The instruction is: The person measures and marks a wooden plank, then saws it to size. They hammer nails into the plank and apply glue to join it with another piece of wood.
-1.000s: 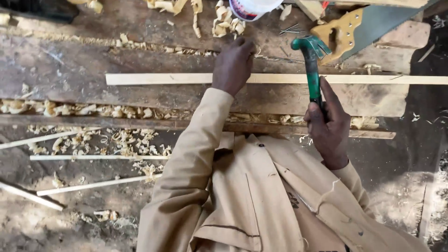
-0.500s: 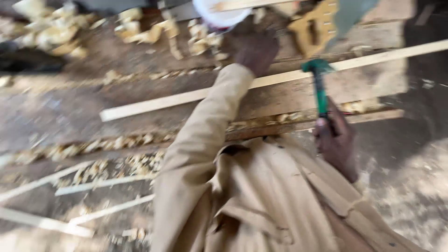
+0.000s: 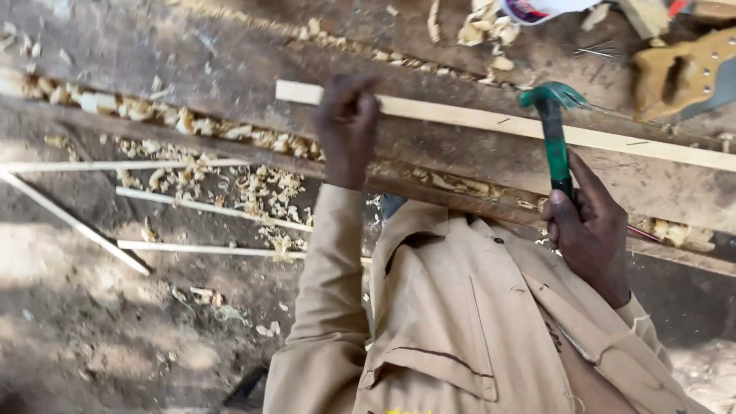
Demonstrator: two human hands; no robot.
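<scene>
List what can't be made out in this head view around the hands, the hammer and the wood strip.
- Left hand: blurred by motion; its hold on the wood strip is unclear, and it hides any nail.
- Hammer: the right hand covers the lower handle.
- Saw: blade cut off by the right edge.
- White container: mostly cut off by the top edge.
- Small nails: too small to count.

White container (image 3: 540,8) with coloured label, top edge (partly cropped).
</scene>
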